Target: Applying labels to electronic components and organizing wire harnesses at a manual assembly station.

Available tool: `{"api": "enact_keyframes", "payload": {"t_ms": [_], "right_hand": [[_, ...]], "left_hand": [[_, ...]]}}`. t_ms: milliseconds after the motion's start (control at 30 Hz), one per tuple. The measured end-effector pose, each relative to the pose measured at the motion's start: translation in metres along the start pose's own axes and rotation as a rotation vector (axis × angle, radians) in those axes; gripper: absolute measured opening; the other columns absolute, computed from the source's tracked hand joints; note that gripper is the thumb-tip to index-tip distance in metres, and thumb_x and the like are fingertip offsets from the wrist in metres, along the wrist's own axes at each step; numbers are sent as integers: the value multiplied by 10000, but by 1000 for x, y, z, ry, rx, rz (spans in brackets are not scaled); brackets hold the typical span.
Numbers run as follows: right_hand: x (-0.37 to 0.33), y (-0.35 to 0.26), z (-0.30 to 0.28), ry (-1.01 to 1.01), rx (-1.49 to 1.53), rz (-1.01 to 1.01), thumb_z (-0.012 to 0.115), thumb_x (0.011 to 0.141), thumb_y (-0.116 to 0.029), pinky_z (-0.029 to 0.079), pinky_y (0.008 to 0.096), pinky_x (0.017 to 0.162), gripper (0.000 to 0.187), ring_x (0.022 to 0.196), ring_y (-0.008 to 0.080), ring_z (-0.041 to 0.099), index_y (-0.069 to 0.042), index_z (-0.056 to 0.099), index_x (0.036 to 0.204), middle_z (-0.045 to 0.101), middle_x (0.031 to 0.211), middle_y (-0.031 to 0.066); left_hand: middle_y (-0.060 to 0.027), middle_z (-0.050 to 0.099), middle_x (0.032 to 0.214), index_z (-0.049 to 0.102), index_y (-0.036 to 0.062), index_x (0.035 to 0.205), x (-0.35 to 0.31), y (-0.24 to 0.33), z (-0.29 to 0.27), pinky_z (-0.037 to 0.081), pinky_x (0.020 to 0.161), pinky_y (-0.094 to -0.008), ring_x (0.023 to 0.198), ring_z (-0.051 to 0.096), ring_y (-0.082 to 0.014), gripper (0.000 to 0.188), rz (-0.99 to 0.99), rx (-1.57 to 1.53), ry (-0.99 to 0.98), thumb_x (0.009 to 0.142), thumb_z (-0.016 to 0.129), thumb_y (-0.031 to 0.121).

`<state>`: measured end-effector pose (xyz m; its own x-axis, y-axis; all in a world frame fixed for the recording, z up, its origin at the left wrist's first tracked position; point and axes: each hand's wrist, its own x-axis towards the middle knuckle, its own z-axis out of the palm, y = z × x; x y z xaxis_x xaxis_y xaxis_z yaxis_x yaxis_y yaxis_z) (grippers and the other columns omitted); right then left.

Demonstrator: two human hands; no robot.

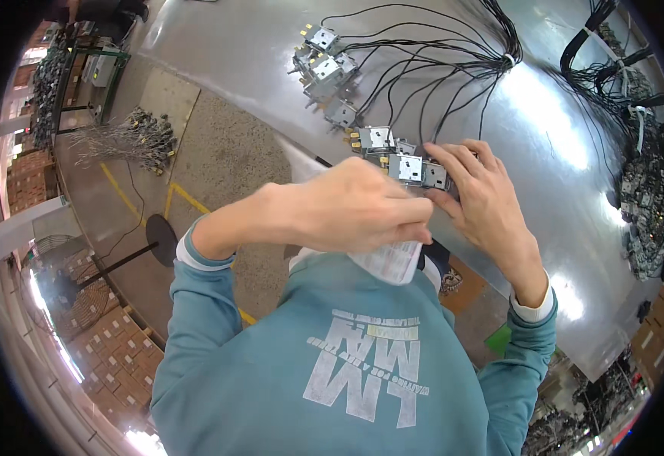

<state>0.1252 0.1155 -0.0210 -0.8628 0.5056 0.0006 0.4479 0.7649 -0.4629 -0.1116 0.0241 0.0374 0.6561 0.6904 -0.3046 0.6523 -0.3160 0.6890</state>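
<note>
My left hand [351, 205] is closed with its fingers curled, slightly blurred, just in front of the table edge; whatever its fingertips pinch is hidden. My right hand [488, 190] grips the end of a row of small silver metal box-shaped units, its thumb and fingers around a silver unit [435, 175]. Beside that one lies another silver unit [405, 169], partly behind my left hand. Further left, a silver unit with brass-coloured terminals [375, 138] lies in the row. Thin black cables [421, 106] run from the units to a tied bundle.
More silver units [326, 67] lie up the table's left edge. A white printed sheet [394, 264] shows below my left hand. Bundled black cables with parts [640, 175] are heaped at the right of the metal table [248, 45]. A fan [66, 281] stands at left.
</note>
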Motion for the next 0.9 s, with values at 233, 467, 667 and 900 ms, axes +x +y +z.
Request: {"api": "enact_keyframes", "payload": {"t_ms": [233,467,667,900], "right_hand": [[7,0,-1,54,-178,-6,852,779,-312,479,399,937,628,1079,270,586,-219,708,1383,628,1030,34],[1,12,4,7,-302,-6,859,768,-441,459,405,893,744,1015,260,552,-310,653,1471,578,968,36],[-4,20,7,-75,-264,117,874,765,-414,446,420,932,814,1093,279,548,-285,613,1525,612,1048,40],[-38,15,-25,178,-58,7,906,705,-93,432,504,1169,803,1423,381,475,-156,635,1459,579,1495,94]], "left_hand": [[-105,714,1340,609,67,877,28,-35,80,454,1177,-517,1349,634,-263,228,172,386,729,879,779,219],[-93,744,1317,660,75,870,27,-49,88,445,1191,-548,1367,638,-222,175,132,548,756,921,751,215],[-65,739,1366,672,90,849,33,-71,96,448,1202,-526,1353,645,-212,193,198,649,824,958,737,236],[-119,718,1401,722,42,1000,33,-58,90,399,1256,-497,1402,610,-241,230,260,945,729,1007,666,265]]}}
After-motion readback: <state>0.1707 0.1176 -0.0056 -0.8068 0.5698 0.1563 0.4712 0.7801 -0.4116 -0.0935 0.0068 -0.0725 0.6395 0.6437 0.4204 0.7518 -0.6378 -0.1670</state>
